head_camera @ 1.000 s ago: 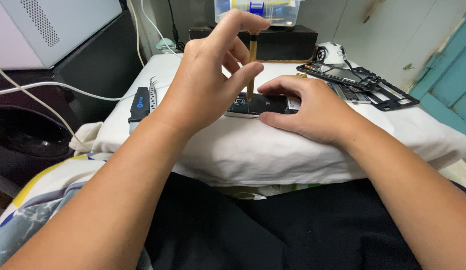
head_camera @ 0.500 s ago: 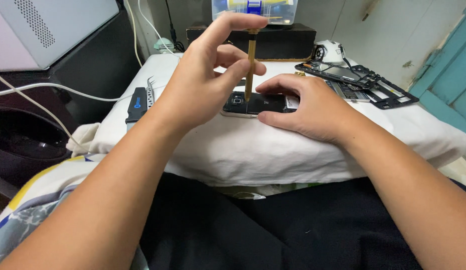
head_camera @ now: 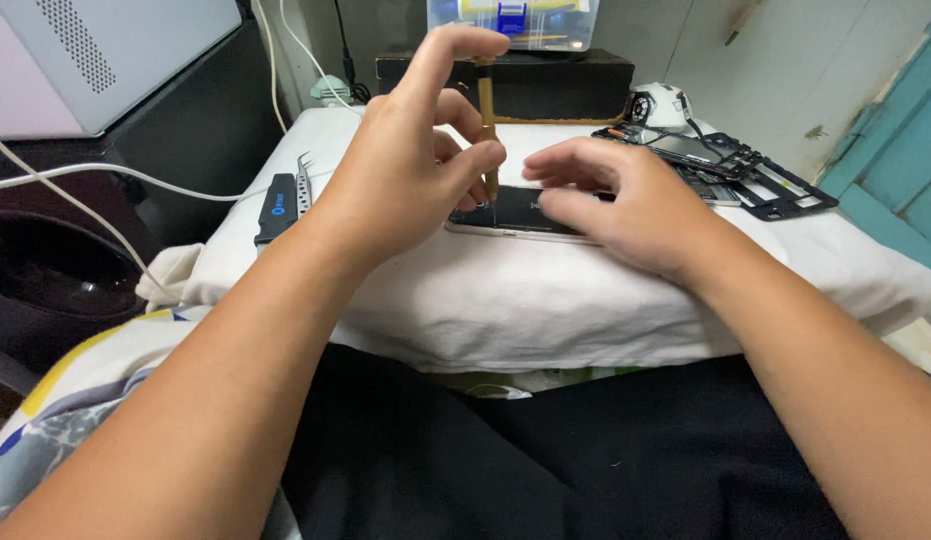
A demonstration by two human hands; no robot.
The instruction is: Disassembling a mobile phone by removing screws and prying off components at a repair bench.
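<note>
My left hand (head_camera: 416, 165) holds a thin brass-coloured screwdriver (head_camera: 487, 120) upright, forefinger on its top, thumb and middle finger on the shaft. Its tip rests on a dark opened phone (head_camera: 521, 213) lying flat on a white cloth-covered cushion (head_camera: 546, 290). My right hand (head_camera: 626, 205) lies over the phone's right part, fingers spread and pressing on it. The phone's right end is hidden under that hand.
A dark tool with a blue mark (head_camera: 276, 208) and metal tweezers (head_camera: 304, 180) lie left of the phone. Black phone frames and parts (head_camera: 731, 170) sit at the right rear. A black box (head_camera: 546, 85) and clear container (head_camera: 516, 20) stand behind. White cables (head_camera: 116, 175) run at left.
My right hand's fingers have lifted and spread over the phone instead of lying flat along its edge. The left hand still holds the screwdriver upright on the same spot.
</note>
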